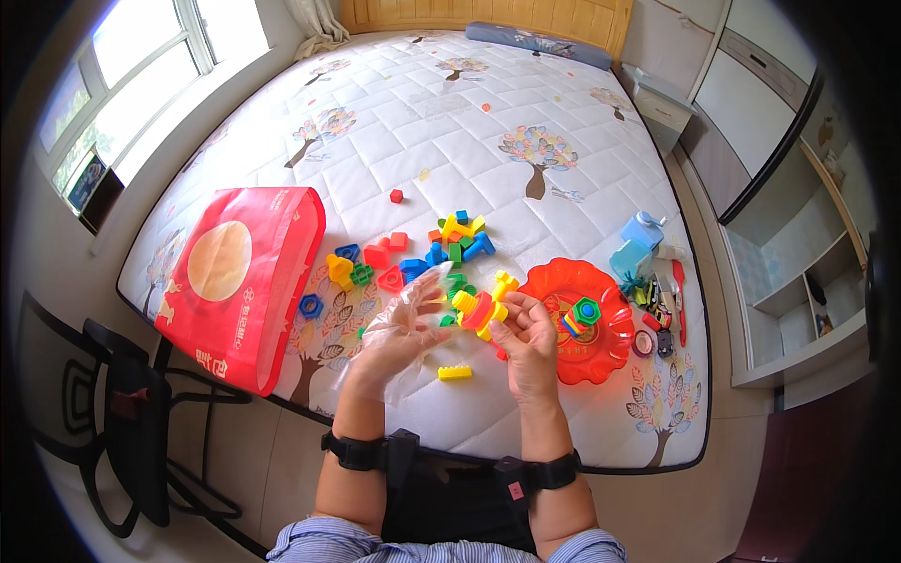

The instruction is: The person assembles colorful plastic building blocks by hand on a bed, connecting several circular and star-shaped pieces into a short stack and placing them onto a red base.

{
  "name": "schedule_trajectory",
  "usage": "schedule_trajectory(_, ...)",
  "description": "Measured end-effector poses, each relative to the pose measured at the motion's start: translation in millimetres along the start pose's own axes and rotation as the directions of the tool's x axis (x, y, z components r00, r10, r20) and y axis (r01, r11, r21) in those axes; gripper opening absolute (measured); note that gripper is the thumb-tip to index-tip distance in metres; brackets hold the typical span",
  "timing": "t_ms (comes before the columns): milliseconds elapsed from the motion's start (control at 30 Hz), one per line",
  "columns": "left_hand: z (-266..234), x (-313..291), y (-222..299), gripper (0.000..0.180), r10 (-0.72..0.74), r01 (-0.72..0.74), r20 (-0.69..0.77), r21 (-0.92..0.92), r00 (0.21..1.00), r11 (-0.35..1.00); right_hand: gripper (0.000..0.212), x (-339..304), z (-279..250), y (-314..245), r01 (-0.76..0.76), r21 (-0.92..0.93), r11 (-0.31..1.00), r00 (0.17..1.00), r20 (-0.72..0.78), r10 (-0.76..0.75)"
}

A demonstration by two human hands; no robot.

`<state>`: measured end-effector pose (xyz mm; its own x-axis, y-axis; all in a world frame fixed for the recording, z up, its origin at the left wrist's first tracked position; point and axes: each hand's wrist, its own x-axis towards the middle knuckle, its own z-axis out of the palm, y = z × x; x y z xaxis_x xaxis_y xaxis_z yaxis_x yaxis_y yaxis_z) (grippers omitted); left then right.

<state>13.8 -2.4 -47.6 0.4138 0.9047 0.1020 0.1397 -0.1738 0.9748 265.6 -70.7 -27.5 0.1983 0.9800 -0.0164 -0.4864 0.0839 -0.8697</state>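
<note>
My right hand (531,340) grips a yellow toy bolt (465,302) with red and yellow pieces on it, held above the mattress. Beside it, my left hand (398,324) has its fingers stretched out toward the bolt, with clear plastic film around the hand. Whether this is a glove or a bag, I cannot tell. Several coloured toy nuts and bolts lie in a loose pile just beyond my hands, among them a blue bolt (480,245). A yellow block (454,372) lies nearer me. To the right, a small stack with a green nut (587,311) stands on a red scalloped tray (612,355).
A large red bag (225,281) lies at the left of the patterned mattress (450,122). Past the tray are a light blue bottle (642,229), a red utensil (679,300) and small items. A black chair (131,422) stands at the left, open shelves (793,300) at the right.
</note>
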Motion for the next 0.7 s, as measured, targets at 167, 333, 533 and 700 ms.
schedule_trajectory(167,11.5,-0.9,2.5,0.112,-0.122,0.124,0.027,-0.132,0.992,0.983,0.065,-0.9,-2.9,2.6,0.037,-0.06,0.998,0.997,0.066,-0.033)
schedule_trajectory(333,7.0,-3.5,9.4,0.11,-0.127,0.13,0.03,-0.186,0.991,0.974,0.066,-1.0,-1.8,-2.2,0.012,0.003,1.0,1.0,0.011,-0.012)
schedule_trajectory(533,15.1,-1.4,11.3,0.113,0.029,-0.021,-0.046,0.156,0.999,0.988,0.069,-2.0,0.4,0.3,0.032,-0.076,0.997,0.996,0.084,-0.026)
schedule_trajectory(700,-1.3,-4.0,17.2,0.114,-0.057,0.059,0.027,-0.096,0.998,0.994,0.07,-2.7,1.0,-2.4,0.031,-0.067,0.997,0.997,0.068,-0.027)
